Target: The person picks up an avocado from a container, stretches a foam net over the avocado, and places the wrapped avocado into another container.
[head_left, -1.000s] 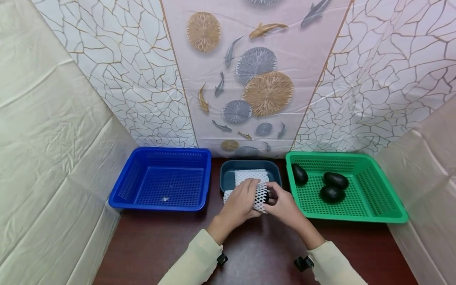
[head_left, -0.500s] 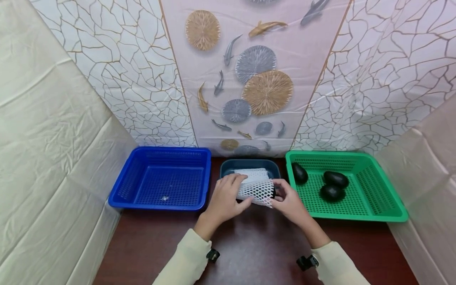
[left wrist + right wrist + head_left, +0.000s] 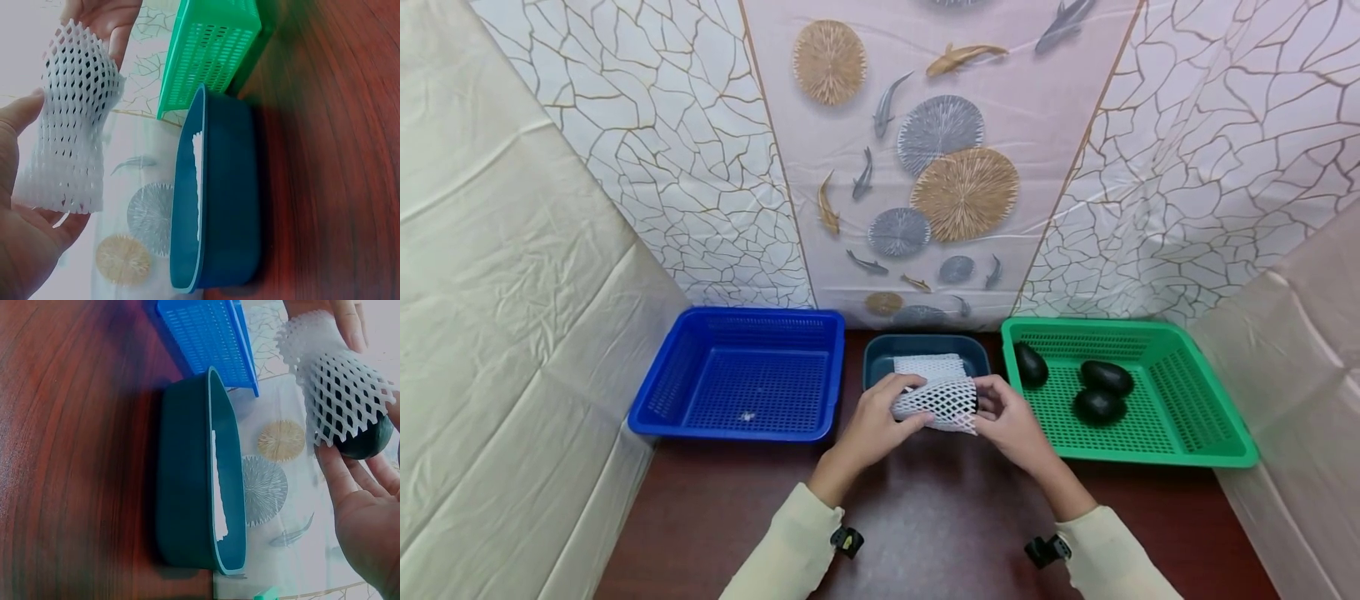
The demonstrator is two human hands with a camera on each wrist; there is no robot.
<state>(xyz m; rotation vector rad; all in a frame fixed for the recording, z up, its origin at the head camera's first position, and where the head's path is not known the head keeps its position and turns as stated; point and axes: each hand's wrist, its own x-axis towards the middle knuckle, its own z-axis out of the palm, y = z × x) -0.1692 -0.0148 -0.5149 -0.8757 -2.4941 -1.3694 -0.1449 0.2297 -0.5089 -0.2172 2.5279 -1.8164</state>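
Note:
A white foam net sleeve [image 3: 943,402] is held above the near side of a dark teal tray [image 3: 874,354]. Inside it sits a dark, glossy avocado [image 3: 369,439], its rounded end bare at the sleeve's right opening. My left hand [image 3: 876,423] grips the sleeve's left end, thumb on the near side and fingers behind. With its fingertips at the right opening, my right hand [image 3: 1011,427] holds the avocado's bare end and the sleeve's edge. More white foam sleeves [image 3: 925,364] lie in the tray.
A blue basket [image 3: 737,429] stands left of the tray, with a small white scrap [image 3: 747,416] in it. On the right, a green basket [image 3: 1195,392] contains dark avocados [image 3: 1105,379]. All stand on a reddish-brown table [image 3: 940,517] before a patterned cloth backdrop.
My left hand has slid left along the sleeve, which now lies stretched out between both hands instead of bunched under the left. The right hand has shifted slightly right.

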